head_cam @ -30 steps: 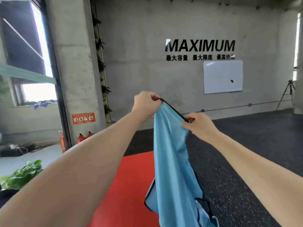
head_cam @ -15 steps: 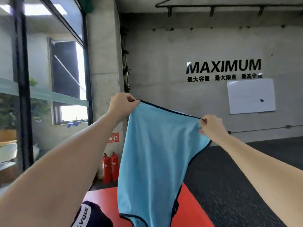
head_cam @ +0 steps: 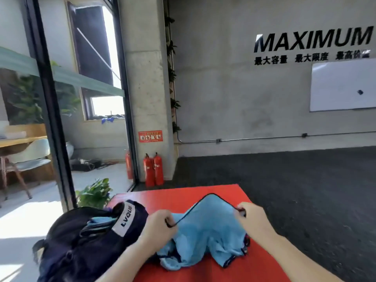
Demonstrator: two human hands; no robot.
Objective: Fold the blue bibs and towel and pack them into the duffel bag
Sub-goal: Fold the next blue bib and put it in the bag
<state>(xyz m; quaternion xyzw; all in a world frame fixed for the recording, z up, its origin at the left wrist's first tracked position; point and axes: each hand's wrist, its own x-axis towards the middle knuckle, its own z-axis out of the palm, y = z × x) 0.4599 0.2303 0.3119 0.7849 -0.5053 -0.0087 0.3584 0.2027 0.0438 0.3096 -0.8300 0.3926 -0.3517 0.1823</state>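
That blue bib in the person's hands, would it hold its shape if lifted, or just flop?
Probably flop: the blue bib sags and bunches on the red mat between the left hand and right hand. It looks thin, so likely light. Its crumpled lower part suggests it would drag, not slide neatly.

Light-blue, black-trimmed bib (head_cam: 205, 231) lies crumpled on red mat beside open navy duffel bag (head_cam: 81, 247).

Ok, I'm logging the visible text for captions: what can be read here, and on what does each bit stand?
"MAXIMUM": black letters on the concrete wall.
Chinese characters beneath it: partly blurred, not surely readable.
"LVQUE": white label on the duffel bag.
Red sign on the pillar: too small to read.
Whiteboard: no writing visible.
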